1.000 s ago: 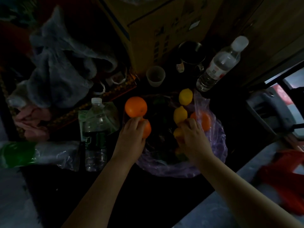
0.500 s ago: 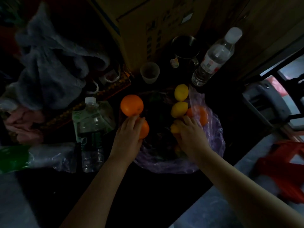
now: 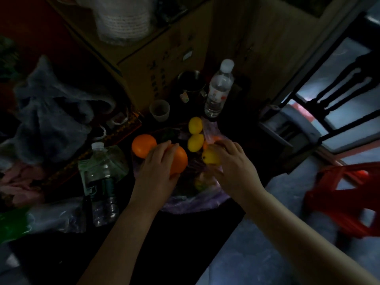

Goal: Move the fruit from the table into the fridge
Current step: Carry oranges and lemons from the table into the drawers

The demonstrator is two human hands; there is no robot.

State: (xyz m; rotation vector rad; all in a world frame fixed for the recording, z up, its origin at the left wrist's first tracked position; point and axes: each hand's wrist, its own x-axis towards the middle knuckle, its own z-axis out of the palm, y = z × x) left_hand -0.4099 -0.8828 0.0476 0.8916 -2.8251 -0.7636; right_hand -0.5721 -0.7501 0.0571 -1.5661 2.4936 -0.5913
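Note:
Fruit lies on a purple plastic bag [image 3: 191, 204] spread over the dark table. My left hand [image 3: 158, 171] is shut on an orange [image 3: 180, 159], lifted a little off the pile. A second orange [image 3: 143, 145] sits just left of it. My right hand [image 3: 234, 163] is shut on a lemon [image 3: 209, 156]. Two more lemons, one [image 3: 195, 125] behind the other [image 3: 195, 142], rest at the back of the bag. Part of another orange [image 3: 205, 144] shows behind my right fingers. The fridge is not in view.
A cardboard box [image 3: 164, 64] stands behind the fruit, with a metal mug [image 3: 191, 82], a small cup [image 3: 159, 110] and a water bottle [image 3: 219, 89]. Another bottle [image 3: 102, 182] and a grey bag [image 3: 51, 120] crowd the left. A red stool [image 3: 347, 200] and a chair [image 3: 339, 89] are right.
Both hands have closed on fruit and raised it: the left now shows most of its orange, the right has lifted a lemon. The camera has tilted up.

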